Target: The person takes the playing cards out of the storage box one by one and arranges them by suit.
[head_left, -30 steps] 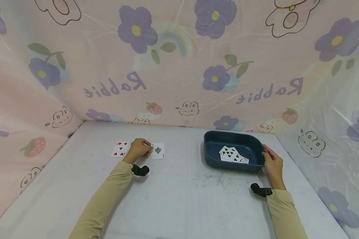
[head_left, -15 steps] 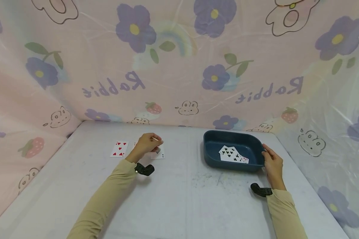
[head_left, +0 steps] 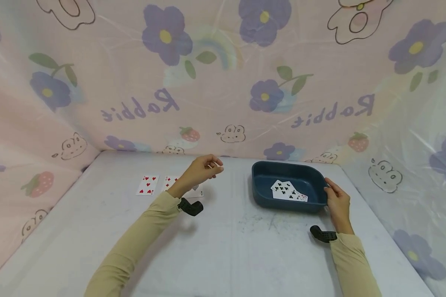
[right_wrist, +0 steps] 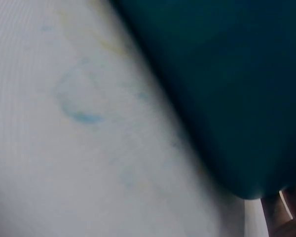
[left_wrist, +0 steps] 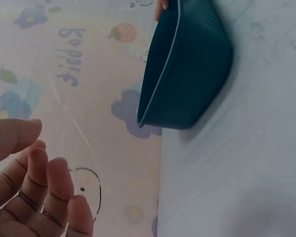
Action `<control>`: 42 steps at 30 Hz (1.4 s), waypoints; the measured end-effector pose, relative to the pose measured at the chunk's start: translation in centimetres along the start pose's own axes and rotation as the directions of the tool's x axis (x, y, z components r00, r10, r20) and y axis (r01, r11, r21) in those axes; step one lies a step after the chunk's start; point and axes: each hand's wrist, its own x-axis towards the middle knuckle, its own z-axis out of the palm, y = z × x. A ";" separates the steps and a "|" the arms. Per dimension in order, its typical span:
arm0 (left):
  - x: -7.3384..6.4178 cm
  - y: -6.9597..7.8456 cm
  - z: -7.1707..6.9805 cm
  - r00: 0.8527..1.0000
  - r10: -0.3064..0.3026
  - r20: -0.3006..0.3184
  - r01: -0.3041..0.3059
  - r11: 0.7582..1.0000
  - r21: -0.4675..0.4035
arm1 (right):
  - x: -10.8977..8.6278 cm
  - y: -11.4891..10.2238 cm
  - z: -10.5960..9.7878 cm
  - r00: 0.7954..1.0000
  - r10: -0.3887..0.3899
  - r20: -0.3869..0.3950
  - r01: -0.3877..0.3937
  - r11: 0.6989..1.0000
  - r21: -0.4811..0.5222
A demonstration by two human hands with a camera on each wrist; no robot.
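My left hand [head_left: 200, 172] hovers over the table in the head view, left of the blue tub. Its fingers [left_wrist: 59, 177] are loosely curled and hold nothing in the left wrist view. Below and behind it lie a hearts card [head_left: 147, 185], a diamonds card [head_left: 168, 182] and the ace of spades [head_left: 198, 192], face up in a row; the hand and wrist partly cover the last two. My right hand [head_left: 339, 206] grips the right end of the dark blue tub [head_left: 275, 204]. Several playing cards [head_left: 284, 191] lie face up inside it, with clubs on top.
The white-covered table [head_left: 223, 247] has dark smudges in front of the tub. A printed curtain [head_left: 208, 95] rises at the back and both sides. Each wrist wears a black camera mount, such as the left camera mount [head_left: 191, 207].
My left hand has left the ace of spades, lifting and moving right toward the tub. The ace stays on the table. My right hand and the tub have stayed in place.
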 end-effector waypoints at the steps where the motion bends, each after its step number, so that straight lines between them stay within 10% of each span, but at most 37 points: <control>1: 0.2 0.3 0.2 1.000 0.016 0.005 -0.016 1.000 0.012 | 0.0 0.0 0.0 1.000 0.000 -0.002 0.000 1.000 0.004; 7: 1.6 2.2 1.8 0.991 0.132 0.027 -0.134 0.983 0.128 | 0.2 0.0 0.0 1.000 -0.001 -0.013 0.001 1.000 -0.005; 18: 3.9 4.1 4.4 0.915 0.360 0.182 -0.398 0.879 0.263 | 0.1 0.2 -0.2 1.000 -0.007 0.007 0.007 0.999 -0.037; 32: 7.3 5.7 8.3 0.864 0.338 0.372 -0.486 0.751 0.446 | 0.2 0.4 -0.2 1.000 -0.012 -0.011 0.012 1.000 0.003; 42: 9.0 5.6 12.1 0.862 0.160 0.481 -0.474 0.594 0.651 | 0.0 0.0 0.1 1.000 0.014 0.020 -0.014 1.000 0.015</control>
